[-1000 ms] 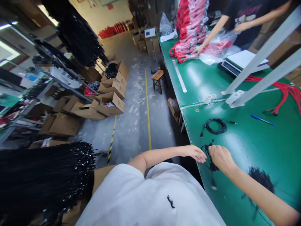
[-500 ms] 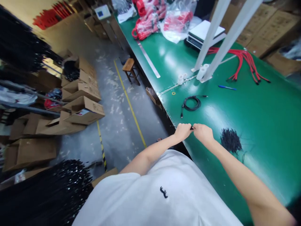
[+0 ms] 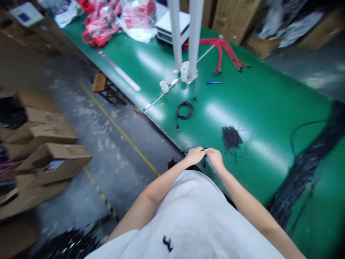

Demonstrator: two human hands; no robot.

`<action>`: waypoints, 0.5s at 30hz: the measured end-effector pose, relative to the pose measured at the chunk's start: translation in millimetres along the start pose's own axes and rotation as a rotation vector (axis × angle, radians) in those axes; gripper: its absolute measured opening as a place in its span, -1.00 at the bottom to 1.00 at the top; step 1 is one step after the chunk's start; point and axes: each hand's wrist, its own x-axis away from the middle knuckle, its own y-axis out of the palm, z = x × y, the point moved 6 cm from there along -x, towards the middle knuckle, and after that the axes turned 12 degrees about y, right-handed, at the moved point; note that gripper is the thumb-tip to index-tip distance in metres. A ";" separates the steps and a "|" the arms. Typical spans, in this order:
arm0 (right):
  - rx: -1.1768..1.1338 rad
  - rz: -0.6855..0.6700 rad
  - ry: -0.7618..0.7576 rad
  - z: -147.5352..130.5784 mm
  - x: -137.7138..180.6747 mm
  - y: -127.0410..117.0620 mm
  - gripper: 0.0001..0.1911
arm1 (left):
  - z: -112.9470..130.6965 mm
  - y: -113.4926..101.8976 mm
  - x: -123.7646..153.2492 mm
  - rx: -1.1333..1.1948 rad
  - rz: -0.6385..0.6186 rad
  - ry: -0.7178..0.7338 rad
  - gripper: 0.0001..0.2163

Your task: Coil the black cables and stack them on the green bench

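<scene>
My left hand (image 3: 194, 156) and my right hand (image 3: 215, 158) meet at the near edge of the green table (image 3: 269, 108). Both are closed in a pinch on a thin black cable (image 3: 205, 158) that hangs a little below them. A small heap of black ties (image 3: 230, 138) lies just beyond my right hand. Farther out rests a coiled black cable (image 3: 184, 110) with its plugs sticking out.
A long bundle of black cables (image 3: 302, 172) lies on the table at the right. White posts (image 3: 185, 36), tape rolls (image 3: 163, 86), a blue pen (image 3: 215, 82), red cables (image 3: 223, 48), a scale (image 3: 172, 23) and bagged red cables (image 3: 115, 18) sit farther back. Cardboard boxes (image 3: 48, 158) and a wooden stool (image 3: 104, 86) stand on the floor at left.
The view has swung right, bringing the black cable bundle into sight. My hands went from handling a loose cable coil to pinching it together at the table edge.
</scene>
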 end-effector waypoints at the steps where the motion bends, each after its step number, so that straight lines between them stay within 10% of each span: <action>1: 0.058 0.005 0.007 1.0 7.7 0.1 -0.65 | -2.6 4.5 1.5 0.048 -0.039 0.017 -0.67; 5: 0.289 0.036 -0.010 -10.0 27.4 -2.3 -0.72 | -21.0 23.2 1.5 0.486 -0.131 -0.037 -0.48; 9: 0.405 0.036 -0.031 -32.2 32.4 -19.2 -0.70 | -25.7 22.7 -1.5 0.977 0.100 -0.178 -0.57; 15: 0.439 -0.038 -0.185 -58.3 55.5 -43.2 -0.59 | 7.8 0.5 17.4 1.088 0.293 -0.074 -0.80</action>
